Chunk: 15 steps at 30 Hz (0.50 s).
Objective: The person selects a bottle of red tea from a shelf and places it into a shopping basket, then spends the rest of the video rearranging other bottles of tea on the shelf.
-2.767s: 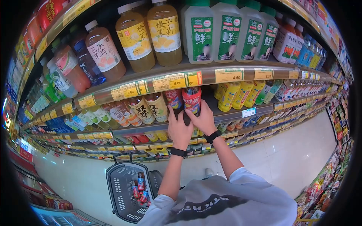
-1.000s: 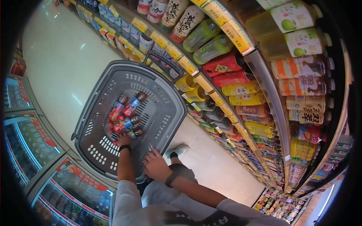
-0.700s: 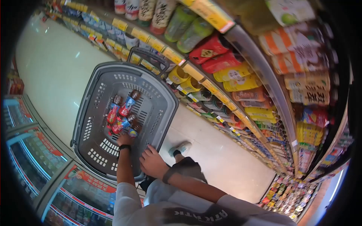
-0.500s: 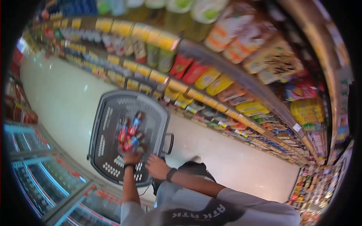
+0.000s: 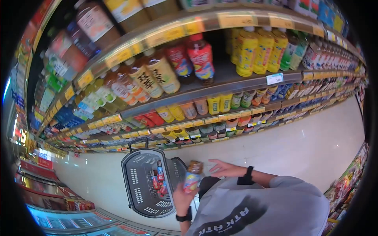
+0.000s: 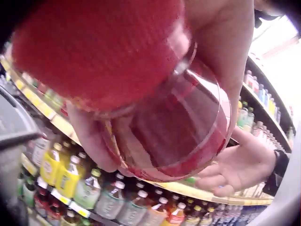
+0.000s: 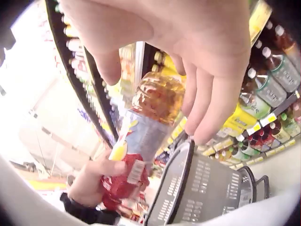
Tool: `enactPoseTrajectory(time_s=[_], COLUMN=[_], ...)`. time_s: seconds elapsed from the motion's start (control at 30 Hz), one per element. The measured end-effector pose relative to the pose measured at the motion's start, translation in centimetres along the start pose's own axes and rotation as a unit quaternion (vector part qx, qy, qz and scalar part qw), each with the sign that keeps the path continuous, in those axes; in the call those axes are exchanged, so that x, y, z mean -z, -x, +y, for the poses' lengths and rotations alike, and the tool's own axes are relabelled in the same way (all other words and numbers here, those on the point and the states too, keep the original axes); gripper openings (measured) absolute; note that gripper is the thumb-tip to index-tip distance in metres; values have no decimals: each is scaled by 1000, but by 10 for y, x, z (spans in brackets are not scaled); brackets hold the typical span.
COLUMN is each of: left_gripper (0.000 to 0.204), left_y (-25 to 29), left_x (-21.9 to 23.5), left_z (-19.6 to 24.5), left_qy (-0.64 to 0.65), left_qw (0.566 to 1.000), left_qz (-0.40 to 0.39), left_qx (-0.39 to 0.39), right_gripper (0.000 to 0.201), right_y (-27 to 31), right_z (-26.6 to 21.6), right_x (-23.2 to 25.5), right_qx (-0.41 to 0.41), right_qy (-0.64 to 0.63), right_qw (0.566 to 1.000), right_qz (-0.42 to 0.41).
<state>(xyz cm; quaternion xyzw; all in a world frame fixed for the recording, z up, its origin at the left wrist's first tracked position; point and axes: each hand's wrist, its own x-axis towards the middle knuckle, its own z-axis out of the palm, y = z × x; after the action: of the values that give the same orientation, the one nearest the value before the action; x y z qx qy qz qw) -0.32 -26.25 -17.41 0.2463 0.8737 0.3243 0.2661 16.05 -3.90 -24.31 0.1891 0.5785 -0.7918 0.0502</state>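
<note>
Your left hand (image 5: 182, 201) has come up out of the basket (image 5: 136, 167) since half a second ago and now holds a bottle (image 5: 192, 177) beside it. At left, that basket has several red-and-blue bottles (image 5: 155, 183) lying inside. Next, your left fingers curl round the red part of the held bottle's label, its amber end tilted away from you. Above, two red-labelled bottles (image 5: 201, 59) stand on the shelf (image 5: 224, 76). Farther right, your right hand (image 5: 227, 169) has its fingers extended, grasping nothing, near the amber end.
</note>
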Motion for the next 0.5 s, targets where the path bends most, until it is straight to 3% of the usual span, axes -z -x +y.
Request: enactPoseTrajectory(time_s=[0.07,0.13,0.27,0.43,0.5], left_gripper=[59,60,64,69,69], left_y=[0,3,12,23,19], left_x=[-44,-96,-173,-191,-188], left_z=[39,70,92,95,99], left_qy=[-42,-69,-74,-169,-145], left_qw=[995,985,977,932,919], left_qz=[-39,-45,-135,-282,-322], left_qx=[-79,-149,-147,-151,-173], right_gripper=[87,79,68,64,63], right_y=[35,59,108,148,153], right_z=[-11,-8,32,97,112], right_x=[27,51,101,106,106], right_qx=[22,20,-5,-30,-76], right_qy=[-91,-62,-100,-167,-186], right_qw=[994,992,973,958,956], right_qz=[50,112,206,233,212])
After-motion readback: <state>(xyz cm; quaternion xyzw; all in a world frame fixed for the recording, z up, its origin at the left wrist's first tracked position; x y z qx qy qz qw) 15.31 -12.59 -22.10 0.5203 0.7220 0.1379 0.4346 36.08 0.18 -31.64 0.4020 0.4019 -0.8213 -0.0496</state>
